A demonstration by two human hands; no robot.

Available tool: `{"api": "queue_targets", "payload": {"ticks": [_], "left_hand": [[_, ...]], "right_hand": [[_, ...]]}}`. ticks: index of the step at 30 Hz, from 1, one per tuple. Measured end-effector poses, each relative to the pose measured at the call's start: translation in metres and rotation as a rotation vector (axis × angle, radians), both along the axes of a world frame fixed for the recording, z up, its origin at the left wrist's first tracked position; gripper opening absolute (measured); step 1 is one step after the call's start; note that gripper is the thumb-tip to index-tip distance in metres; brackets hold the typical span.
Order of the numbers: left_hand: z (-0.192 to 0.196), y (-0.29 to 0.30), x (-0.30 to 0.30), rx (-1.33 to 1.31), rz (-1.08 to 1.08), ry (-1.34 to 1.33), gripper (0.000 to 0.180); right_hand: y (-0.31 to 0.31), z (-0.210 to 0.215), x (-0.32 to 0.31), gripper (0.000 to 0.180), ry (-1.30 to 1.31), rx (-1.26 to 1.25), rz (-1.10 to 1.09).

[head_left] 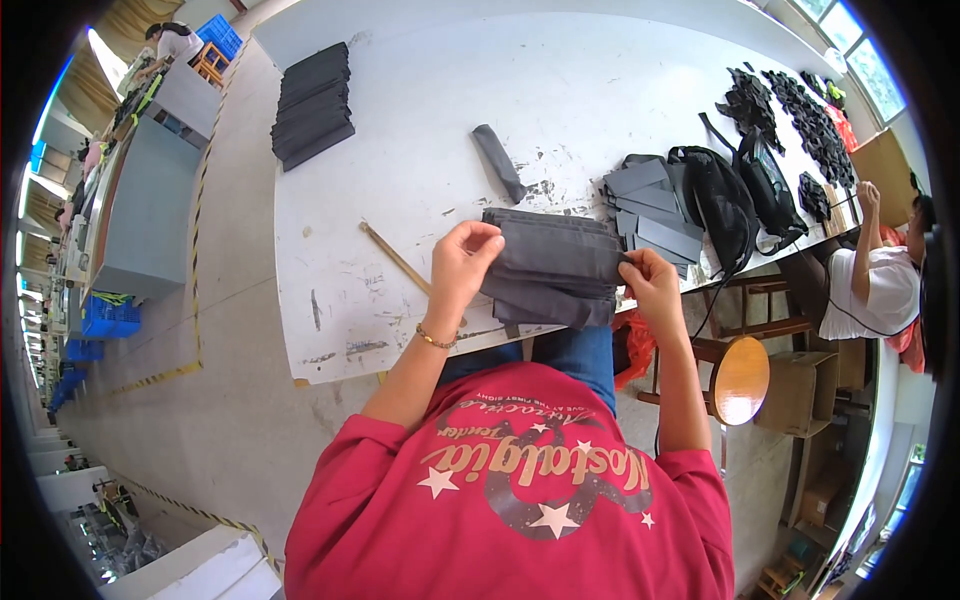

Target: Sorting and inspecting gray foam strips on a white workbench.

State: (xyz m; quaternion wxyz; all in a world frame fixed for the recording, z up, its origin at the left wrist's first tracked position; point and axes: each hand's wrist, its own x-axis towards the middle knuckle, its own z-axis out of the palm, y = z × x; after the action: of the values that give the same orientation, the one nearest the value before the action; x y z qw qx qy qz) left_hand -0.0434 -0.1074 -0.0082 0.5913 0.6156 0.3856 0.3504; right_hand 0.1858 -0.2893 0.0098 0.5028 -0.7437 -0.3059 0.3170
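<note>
I take the held cloth as the middle of the clock. Nearest, at six o'clock, is the person's red shirt (520, 460). The left hand (465, 262), with a bracelet (436, 338) on the wrist, is at nine o'clock; its thumb and finger are pinched together on the cloth's left edge. The right hand (655, 288) is at three o'clock, and its thumb and fingertips are also closed, on the right edge. Between them is the stack of dark grey cloth pieces (560, 250), at the near edge of the white table (400, 130); whether it is a little lifted, I cannot tell.

Near the left hand, at nine o'clock, lies a thin wooden stick (395, 257). At eleven o'clock there is one loose dark piece (497, 162), and at two o'clock some flat grey pieces (655, 235), beside the black bags (722, 210). A round stool seat (740, 380) is at four o'clock.

Farther, another dark stack (312, 105) lies at ten o'clock, and many small black pieces (810, 120) at two. At three o'clock sits a co-worker (875, 285) in white. Far away are blue crates (110, 316), at nine o'clock, and another person (177, 43), at ten
</note>
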Motion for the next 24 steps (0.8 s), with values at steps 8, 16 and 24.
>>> {"api": "queue_targets", "payload": {"ticks": [8,16,24], "left_hand": [[-0.019,0.12,0.066,-0.055,0.158,0.288,0.037],[-0.069,0.159,0.109,0.167,0.006,0.616,0.034],[-0.046,0.155,0.071,-0.15,-0.004,0.058,0.013]], "right_hand": [[0.007,0.006,0.037,0.017,-0.789,-0.104,-0.127],[0.07,-0.031,0.116,0.013,-1.138,-0.001,0.081],[0.111,-0.053,0.153,0.019,-1.412,-0.388,0.574]]}}
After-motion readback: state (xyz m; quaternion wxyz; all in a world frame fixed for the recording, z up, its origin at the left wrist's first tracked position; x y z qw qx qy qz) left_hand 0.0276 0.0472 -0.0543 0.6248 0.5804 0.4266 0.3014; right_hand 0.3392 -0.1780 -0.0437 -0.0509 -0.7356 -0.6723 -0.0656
